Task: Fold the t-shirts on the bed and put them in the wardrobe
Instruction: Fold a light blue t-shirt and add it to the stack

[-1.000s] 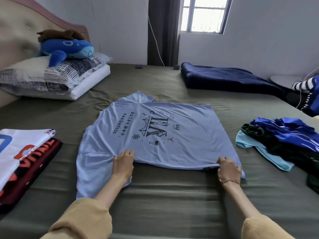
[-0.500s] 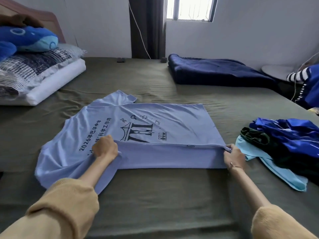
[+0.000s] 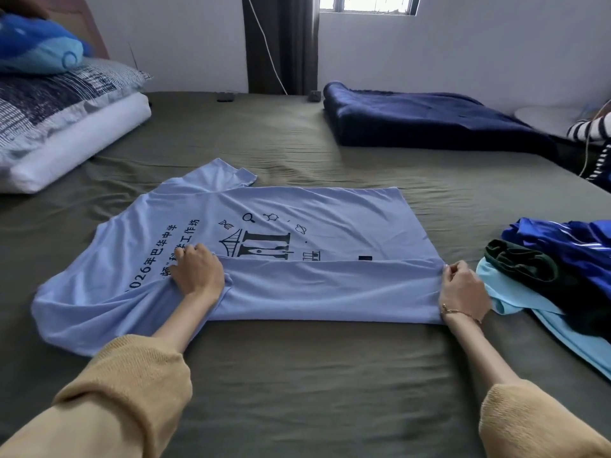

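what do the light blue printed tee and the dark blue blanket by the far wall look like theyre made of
Light blue printed tee: thin, smooth knit, maybe a polyester blend; it drapes in soft ripples with a faint sheen where both hands fold it. Dark blue blanket: thick and matte, probably fleece or plush; it holds rounded, bulky folds and looks fuzzy. Neither fibre can be confirmed by sight.

T-shirt (image 3: pixel 297 206) print, seemingly "026年巴华中学".

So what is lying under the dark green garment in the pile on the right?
Under the dark green garment lies a light turquoise t-shirt; only its near edge shows. A shiny royal-blue garment covers the rest of the pile.
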`<action>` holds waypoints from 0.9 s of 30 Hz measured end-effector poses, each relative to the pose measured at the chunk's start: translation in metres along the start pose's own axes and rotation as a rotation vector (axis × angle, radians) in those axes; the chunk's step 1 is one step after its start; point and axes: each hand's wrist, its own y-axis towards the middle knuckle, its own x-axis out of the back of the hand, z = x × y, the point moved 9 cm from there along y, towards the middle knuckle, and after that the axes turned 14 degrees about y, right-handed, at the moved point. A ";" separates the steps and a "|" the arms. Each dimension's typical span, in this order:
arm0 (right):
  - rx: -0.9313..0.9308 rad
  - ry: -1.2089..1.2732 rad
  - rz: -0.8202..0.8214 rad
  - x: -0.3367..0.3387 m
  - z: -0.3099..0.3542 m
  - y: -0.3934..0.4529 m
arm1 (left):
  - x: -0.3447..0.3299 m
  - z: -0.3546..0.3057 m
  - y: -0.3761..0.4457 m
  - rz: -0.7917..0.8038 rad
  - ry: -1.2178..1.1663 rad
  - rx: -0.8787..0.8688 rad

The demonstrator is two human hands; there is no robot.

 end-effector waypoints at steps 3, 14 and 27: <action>-0.005 0.010 -0.015 0.002 0.003 -0.001 | 0.001 -0.004 -0.002 0.022 0.061 -0.003; 0.469 -0.268 0.673 -0.081 0.084 -0.088 | -0.017 -0.124 -0.097 0.243 0.042 -0.825; 0.338 -0.358 0.657 -0.072 0.071 -0.114 | -0.017 -0.083 -0.101 0.150 -0.023 -0.765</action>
